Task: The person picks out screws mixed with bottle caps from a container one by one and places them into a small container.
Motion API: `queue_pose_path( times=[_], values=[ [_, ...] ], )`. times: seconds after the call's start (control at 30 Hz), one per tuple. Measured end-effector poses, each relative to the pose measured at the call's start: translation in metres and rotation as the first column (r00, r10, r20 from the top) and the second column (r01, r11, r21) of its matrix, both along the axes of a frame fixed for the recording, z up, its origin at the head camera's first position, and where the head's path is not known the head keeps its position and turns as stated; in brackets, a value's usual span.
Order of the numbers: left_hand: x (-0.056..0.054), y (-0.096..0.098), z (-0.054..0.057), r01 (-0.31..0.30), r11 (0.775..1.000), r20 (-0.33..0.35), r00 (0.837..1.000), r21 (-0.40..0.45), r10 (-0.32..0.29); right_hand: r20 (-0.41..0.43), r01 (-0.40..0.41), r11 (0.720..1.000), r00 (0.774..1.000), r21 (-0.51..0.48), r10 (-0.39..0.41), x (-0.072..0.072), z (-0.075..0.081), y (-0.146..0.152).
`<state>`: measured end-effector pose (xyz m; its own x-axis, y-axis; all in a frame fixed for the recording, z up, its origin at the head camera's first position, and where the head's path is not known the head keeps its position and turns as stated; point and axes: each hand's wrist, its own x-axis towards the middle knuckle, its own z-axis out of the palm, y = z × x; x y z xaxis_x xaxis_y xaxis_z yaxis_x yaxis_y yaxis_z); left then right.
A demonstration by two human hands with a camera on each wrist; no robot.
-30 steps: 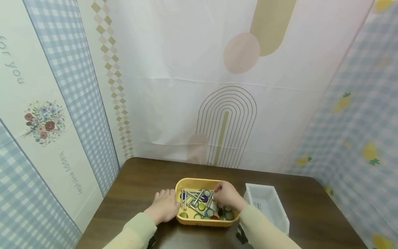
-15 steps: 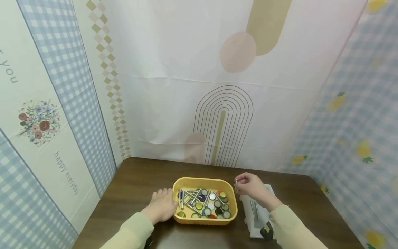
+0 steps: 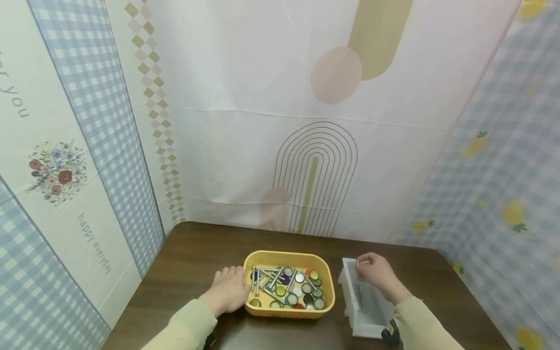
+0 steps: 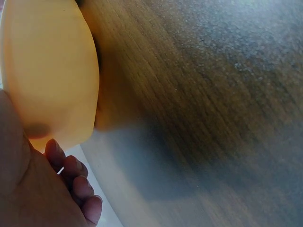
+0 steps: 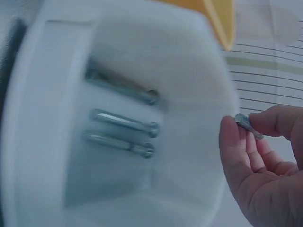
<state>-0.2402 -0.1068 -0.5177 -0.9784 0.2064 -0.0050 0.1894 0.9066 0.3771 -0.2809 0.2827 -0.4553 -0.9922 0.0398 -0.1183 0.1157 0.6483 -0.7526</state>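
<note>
My right hand (image 3: pixel 377 276) is over the far part of the white bin (image 3: pixel 349 296). Thumb and fingers pinch a metal bolt (image 5: pixel 248 126), seen clearly in the right wrist view. Inside that bin lie three similar bolts (image 5: pixel 124 123). My left hand (image 3: pixel 228 290) rests against the left side of the yellow bin (image 3: pixel 289 256), its fingers fairly straight. In the left wrist view the palm lies along the outer yellow wall (image 4: pixel 52 61). Several loose bolts (image 3: pixel 274 278) are mixed with bottle caps (image 3: pixel 307 288) in the yellow bin.
Both bins stand side by side on a dark brown wooden table (image 3: pixel 205 248), with a narrow gap between them. A patterned cloth (image 3: pixel 227 146) hangs behind the table, and more cloth hangs at both sides.
My right hand has lifted a bolt out of the yellow bin and carried it right, over the white bin. The left hand has stayed against the yellow bin.
</note>
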Motion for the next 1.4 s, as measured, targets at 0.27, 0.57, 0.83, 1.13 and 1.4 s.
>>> queue_pose_path(
  times=[0.27,0.57,0.83,1.13,1.4],
  values=[
    [-0.001,0.003,0.003,0.007,1.0,-0.008,1.0,0.007,-0.007,0.023,-0.054,0.989,0.998,0.14,0.052,0.003,-0.034,0.005],
    [-0.003,0.002,-0.006,0.001,1.0,-0.034,0.999,0.01,-0.001,0.018,-0.074,0.973,0.997,0.217,0.072,0.004,-0.047,0.006],
    [-0.001,0.0,-0.001,0.006,1.0,-0.042,0.999,0.008,-0.006,0.043,-0.071,0.977,0.997,0.203,0.064,0.007,-0.049,0.001],
    [0.001,-0.001,0.002,0.011,1.0,0.0,1.0,0.005,-0.011,0.016,-0.07,0.966,0.998,0.249,0.068,0.007,-0.055,-0.003],
    [0.0,-0.001,0.001,0.004,1.0,0.01,1.0,0.005,-0.004,0.003,-0.074,0.953,0.997,0.293,0.076,0.003,-0.059,-0.002]
  ],
)
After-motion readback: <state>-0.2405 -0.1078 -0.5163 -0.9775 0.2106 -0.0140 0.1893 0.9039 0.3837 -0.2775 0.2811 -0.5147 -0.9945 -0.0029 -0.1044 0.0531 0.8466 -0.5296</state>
